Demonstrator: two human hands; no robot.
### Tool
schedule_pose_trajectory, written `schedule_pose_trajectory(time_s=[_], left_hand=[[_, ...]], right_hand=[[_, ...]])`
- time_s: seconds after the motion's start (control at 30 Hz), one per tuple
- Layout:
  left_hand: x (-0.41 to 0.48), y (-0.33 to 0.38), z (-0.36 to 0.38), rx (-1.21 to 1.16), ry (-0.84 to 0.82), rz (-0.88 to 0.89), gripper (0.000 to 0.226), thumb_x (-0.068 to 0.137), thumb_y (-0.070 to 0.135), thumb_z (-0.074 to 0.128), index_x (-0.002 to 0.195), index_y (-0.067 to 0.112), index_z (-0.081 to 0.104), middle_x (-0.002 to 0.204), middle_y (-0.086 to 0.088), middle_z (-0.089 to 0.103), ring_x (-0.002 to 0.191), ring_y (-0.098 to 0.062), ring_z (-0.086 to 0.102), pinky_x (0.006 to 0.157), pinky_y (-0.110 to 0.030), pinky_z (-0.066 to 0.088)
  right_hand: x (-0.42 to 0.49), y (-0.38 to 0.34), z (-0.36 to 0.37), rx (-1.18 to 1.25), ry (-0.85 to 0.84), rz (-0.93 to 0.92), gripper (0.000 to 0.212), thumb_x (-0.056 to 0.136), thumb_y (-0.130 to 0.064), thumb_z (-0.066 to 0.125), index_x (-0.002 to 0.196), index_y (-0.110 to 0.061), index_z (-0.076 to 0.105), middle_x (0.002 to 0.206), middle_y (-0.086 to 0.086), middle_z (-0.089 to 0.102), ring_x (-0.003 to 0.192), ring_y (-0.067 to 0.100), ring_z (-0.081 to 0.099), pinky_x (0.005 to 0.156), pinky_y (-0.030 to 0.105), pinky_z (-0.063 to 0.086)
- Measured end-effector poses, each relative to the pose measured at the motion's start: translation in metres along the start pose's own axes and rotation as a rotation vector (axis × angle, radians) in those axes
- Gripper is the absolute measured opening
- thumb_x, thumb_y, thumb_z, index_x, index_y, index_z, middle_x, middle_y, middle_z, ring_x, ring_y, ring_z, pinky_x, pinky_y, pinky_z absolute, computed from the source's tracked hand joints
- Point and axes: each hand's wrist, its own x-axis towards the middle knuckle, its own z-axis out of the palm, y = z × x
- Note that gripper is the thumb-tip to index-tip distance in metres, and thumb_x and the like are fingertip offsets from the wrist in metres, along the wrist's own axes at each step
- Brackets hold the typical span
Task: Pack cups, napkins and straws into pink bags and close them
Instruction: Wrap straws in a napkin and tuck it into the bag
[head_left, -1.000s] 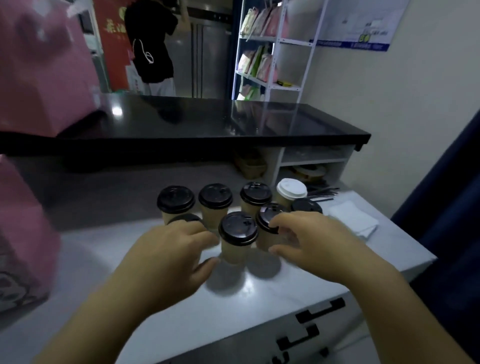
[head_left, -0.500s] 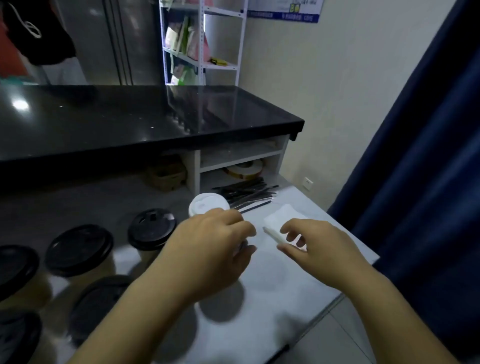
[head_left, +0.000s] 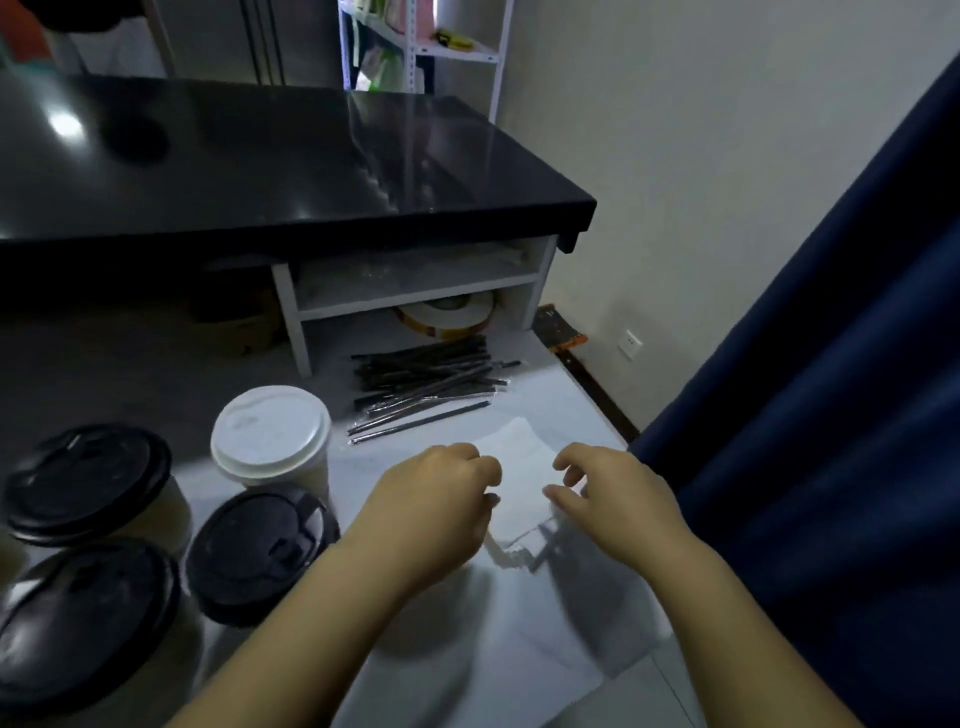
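Both your hands now meet at the napkins (head_left: 519, 467), on the right of the desk (head_left: 519, 654); your left hand (head_left: 436, 514) has left the white-lidded cup (head_left: 272, 441). Its fingers curl at the stack's left edge, but you cannot tell whether the grip holds a sheet. Your right hand (head_left: 618, 509) has a half-open grip, thumb on the stack, pinching nothing. Straws (head_left: 426, 384) lie beyond. You are probably starting on the napkins.
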Motion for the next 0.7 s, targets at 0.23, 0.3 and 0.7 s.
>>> schedule_pose_trajectory(time_s=[0.23, 0.3, 0.7], left_hand=[[0.025, -0.006, 0.068, -0.189, 0.041, -0.412, 0.056, 0.088, 0.046, 0.049, 0.135, 0.020, 0.035, 0.133, -0.001, 0.037, 0.119, -0.023, 0.036, 0.097, -0.032, 0.036], [0.030, -0.004, 0.081, -0.230, 0.047, -0.500, 0.071, 0.083, 0.051, 0.055, 0.140, 0.019, 0.026, 0.138, -0.002, 0.031, 0.123, -0.025, 0.030, 0.099, -0.032, 0.032], [0.044, -0.019, 0.086, -0.418, 0.222, -0.558, 0.085, 0.060, 0.026, 0.082, 0.134, 0.023, 0.040, 0.122, 0.011, 0.041, 0.118, -0.016, 0.036, 0.095, -0.024, 0.040]], right_hand=[[0.065, 0.031, 0.007, 0.029, -0.092, -0.287, 0.053, 0.092, -0.037, 0.055, 0.138, -0.021, 0.037, 0.139, -0.003, 0.041, 0.120, 0.018, 0.045, 0.096, 0.031, 0.041], [0.082, 0.032, 0.011, 0.021, -0.115, -0.350, 0.059, 0.093, -0.036, 0.053, 0.144, -0.018, 0.029, 0.147, -0.001, 0.032, 0.129, 0.018, 0.037, 0.102, 0.031, 0.035], [0.122, 0.031, 0.017, 0.117, -0.189, -0.375, 0.030, 0.077, -0.043, 0.069, 0.102, -0.031, 0.057, 0.105, -0.010, 0.048, 0.089, 0.013, 0.054, 0.076, 0.034, 0.049]])
